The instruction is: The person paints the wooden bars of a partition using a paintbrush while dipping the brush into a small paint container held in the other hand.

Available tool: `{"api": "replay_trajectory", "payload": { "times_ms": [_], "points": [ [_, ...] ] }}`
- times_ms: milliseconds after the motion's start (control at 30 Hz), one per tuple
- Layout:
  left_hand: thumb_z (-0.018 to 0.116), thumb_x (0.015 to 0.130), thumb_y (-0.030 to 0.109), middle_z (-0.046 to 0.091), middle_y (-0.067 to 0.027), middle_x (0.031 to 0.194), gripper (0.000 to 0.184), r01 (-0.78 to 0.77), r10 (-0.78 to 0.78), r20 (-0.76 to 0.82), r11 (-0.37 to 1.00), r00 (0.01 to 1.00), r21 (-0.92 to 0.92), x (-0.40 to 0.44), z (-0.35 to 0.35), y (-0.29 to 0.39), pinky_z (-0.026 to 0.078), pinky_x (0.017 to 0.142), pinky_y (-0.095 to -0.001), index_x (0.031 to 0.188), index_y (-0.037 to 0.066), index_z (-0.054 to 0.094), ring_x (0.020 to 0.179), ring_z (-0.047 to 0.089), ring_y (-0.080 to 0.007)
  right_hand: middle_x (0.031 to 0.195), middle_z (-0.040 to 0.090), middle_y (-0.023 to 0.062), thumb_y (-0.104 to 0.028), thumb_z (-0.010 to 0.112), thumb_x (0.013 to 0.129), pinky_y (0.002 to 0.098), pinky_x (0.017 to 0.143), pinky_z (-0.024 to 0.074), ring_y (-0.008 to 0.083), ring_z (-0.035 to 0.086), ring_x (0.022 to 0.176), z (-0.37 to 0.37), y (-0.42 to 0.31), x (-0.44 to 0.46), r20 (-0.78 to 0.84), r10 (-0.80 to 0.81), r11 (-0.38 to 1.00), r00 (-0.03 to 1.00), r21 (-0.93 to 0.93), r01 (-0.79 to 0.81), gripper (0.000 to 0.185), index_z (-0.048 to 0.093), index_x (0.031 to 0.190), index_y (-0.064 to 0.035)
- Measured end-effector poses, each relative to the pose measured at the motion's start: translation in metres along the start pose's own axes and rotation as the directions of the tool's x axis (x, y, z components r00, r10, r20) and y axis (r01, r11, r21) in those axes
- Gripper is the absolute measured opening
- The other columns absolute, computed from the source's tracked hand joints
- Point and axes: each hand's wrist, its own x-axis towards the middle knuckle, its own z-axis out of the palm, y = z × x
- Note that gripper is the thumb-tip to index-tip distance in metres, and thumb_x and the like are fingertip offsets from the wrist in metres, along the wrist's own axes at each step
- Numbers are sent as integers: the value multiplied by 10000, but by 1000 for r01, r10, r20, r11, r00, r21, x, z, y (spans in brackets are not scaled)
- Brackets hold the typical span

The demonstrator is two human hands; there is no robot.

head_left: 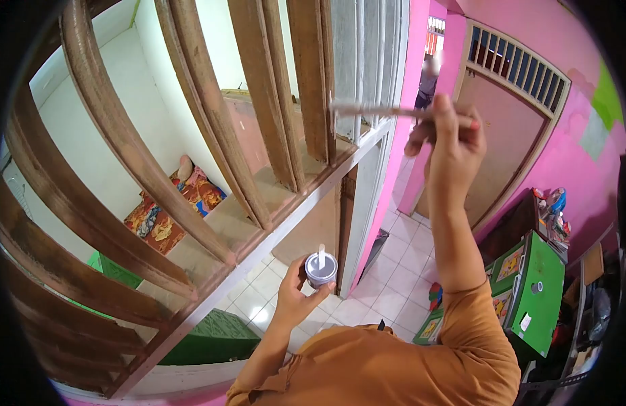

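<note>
My right hand (455,139) is raised and closed around the handle of a paintbrush (384,111). The brush points left, and its bristle end meets the edge of a brown wooden slat (314,88). Lower down, my left hand (296,294) grips a small can of light grey paint (321,279) from the side, with the can's open top facing up. A pale flat stick (321,257) stands in the can. Just right of the brown slat, neighbouring slats (372,61) are coated light grey. Several more slats on the left are bare brown.
A light grey beam (286,230) runs under the slats. Beyond them lies a room with a patterned mattress (167,233). A green cabinet (540,298) and a cluttered shelf (590,304) stand at right. A person (428,81) is in the far doorway. White tiles (394,277) cover the floor.
</note>
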Motion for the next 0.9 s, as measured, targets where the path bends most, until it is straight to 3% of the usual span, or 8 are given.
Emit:
{"api": "replay_trajectory", "payload": {
  "times_ms": [233, 467, 533, 633, 767, 867, 900],
  "points": [
    [825, 820, 32, 637, -105, 1187, 639, 9, -9, -29, 1000, 1000, -8, -8, -4, -8, 511, 928, -315, 1356, -36, 483, 1100, 629, -169, 603, 617, 97, -141, 698, 977, 274, 408, 471, 150, 577, 440, 7, 9, -15, 76, 4, 996, 997, -93, 3, 222, 577, 868, 10],
    [815, 822, 19, 636, -108, 1186, 638, 26, -26, -25, 1000, 999, -2, -12, -4, -4, 510, 916, -306, 1361, -43, 478, 1095, 629, -168, 641, 658, 115, -180, 692, 985, 258, 452, 490, 160, 617, 482, 39, -23, 36, 76, -194, 981, 978, -6, 195, 245, 587, 883, 16],
    [815, 822, 20, 633, -110, 1190, 641, 31, -32, -31, 999, 999, -7, -13, -6, -5, 509, 917, -305, 1362, -45, 476, 1098, 627, -169, 702, 683, 123, -107, 719, 957, 258, 527, 556, 152, 665, 573, 37, -26, 42, 92, -289, 954, 953, 107, 279, 184, 596, 950, 30],
    [824, 821, 42, 627, -115, 1198, 654, 31, -32, -46, 999, 998, -12, -17, -8, -9, 510, 911, -304, 1365, -49, 472, 1102, 624, -172, 751, 696, 135, -58, 693, 964, 274, 544, 570, 162, 683, 610, 25, -9, 30, 132, -424, 902, 896, 155, 404, 144, 587, 1004, 31],
    [833, 823, 74, 625, -115, 1198, 660, 72, -73, -50, 997, 996, -6, -23, -13, -14, 512, 909, -303, 1363, -48, 473, 1100, 624, -173, 864, 707, 110, 21, 709, 927, 251, 609, 549, 141, 688, 704, -1, 20, -2, 273, -454, 875, 848, -42, 482, 150, 577, 1000, 23],
    [827, 821, 60, 623, -116, 1204, 640, 84, -84, -57, 996, 995, -14, -24, -15, -10, 506, 929, -308, 1346, -49, 477, 1105, 621, -172, 840, 691, 103, 59, 768, 849, 265, 596, 515, 129, 652, 677, -28, 28, -19, 420, -504, 722, 755, -275, 635, 241, 597, 1013, 22],
    [820, 820, 40, 620, -119, 1213, 622, 94, -94, -59, 995, 994, -16, -24, -15, -8, 501, 950, -314, 1332, -51, 479, 1112, 617, -173, 825, 685, 102, 66, 784, 825, 275, 592, 521, 168, 663, 677, -29, 27, -19, 444, -554, 690, 704, -227, 687, 271, 602, 1022, 26]
  ]
}}
